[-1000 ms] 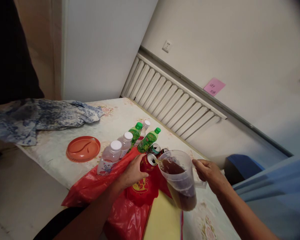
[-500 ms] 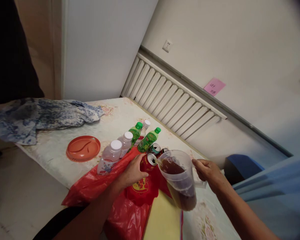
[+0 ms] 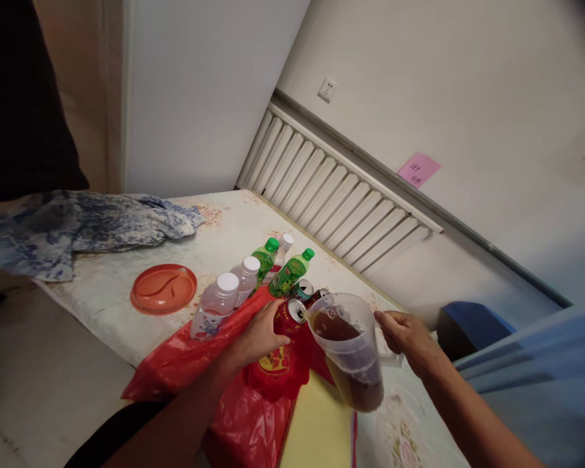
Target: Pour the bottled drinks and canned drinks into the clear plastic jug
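My left hand [image 3: 262, 338] is wrapped round a red drink can [image 3: 289, 320], its open top facing up. My right hand [image 3: 403, 337] grips a translucent plastic pitcher [image 3: 355, 370] by its handle side. The pitcher is tilted toward the can and holds dark brown liquid [image 3: 338, 327]. Its lip is at the can's opening, where a little liquid shows. Beneath the can lies a red scalloped tray [image 3: 292, 377] with a yellow print. Behind stand a green-topped can [image 3: 302, 290] and another dark red can [image 3: 322, 294], partly hidden by the pitcher.
White-capped bottles [image 3: 215, 305] and green bottles [image 3: 288, 274] stand behind the left hand. A red plastic bag [image 3: 175, 364] and yellow sheet [image 3: 316, 429] lie in front. Left are an orange divided plate [image 3: 164, 289] and a patterned cloth [image 3: 121, 221]. A radiator [image 3: 336, 188] lines the wall.
Almost nothing differs. Both hands keep the can and the tilted pitcher in the same place, and the view has shifted very slightly.
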`<state>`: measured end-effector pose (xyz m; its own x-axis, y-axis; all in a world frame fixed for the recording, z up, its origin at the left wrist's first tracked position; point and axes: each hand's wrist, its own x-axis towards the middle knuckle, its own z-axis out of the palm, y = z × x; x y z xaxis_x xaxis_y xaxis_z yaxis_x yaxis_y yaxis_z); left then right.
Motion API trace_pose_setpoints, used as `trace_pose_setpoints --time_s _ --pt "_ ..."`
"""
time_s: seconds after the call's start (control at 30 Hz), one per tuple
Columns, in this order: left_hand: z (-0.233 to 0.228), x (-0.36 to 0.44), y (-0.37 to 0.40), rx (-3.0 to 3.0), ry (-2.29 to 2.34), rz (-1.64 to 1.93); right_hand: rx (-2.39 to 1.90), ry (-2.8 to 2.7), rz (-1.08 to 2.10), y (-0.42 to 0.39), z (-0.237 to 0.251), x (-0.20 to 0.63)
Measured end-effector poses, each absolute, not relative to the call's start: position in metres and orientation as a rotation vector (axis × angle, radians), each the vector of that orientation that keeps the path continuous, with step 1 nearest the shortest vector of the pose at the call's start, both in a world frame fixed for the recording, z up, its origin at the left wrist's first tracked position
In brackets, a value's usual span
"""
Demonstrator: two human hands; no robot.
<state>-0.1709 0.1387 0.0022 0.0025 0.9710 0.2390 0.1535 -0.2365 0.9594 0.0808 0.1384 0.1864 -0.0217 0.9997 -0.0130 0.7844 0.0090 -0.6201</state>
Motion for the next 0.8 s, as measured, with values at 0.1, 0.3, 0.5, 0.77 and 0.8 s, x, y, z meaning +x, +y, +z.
trace_pose_setpoints --time_s 0.1,0.3,0.5,0.77,0.8 --pt "0.0011 -0.1706 0.1389 1.501 1.215 1.326 -1.831 -1.862 0.648 0.1386 0.1864 0.0809" --pt "0.0017 -0.171 0.1384 1.507 1.224 1.308 -1.853 -1.872 0.656 0.1374 0.1883 0.078" --pt "0.0022 -0.1715 0.1379 1.503 1.223 1.318 -1.87 -1.864 0.636 0.1359 0.1899 0.0748" --pt "0.0028 -0.1714 0.1375 1.498 1.217 1.343 -1.821 -1.811 0.677 0.1309 0.1859 0.0745" --pt "0.0031 -0.1715 0.1373 1.498 1.216 1.342 -1.807 -1.793 0.701 0.1307 0.1842 0.0755"
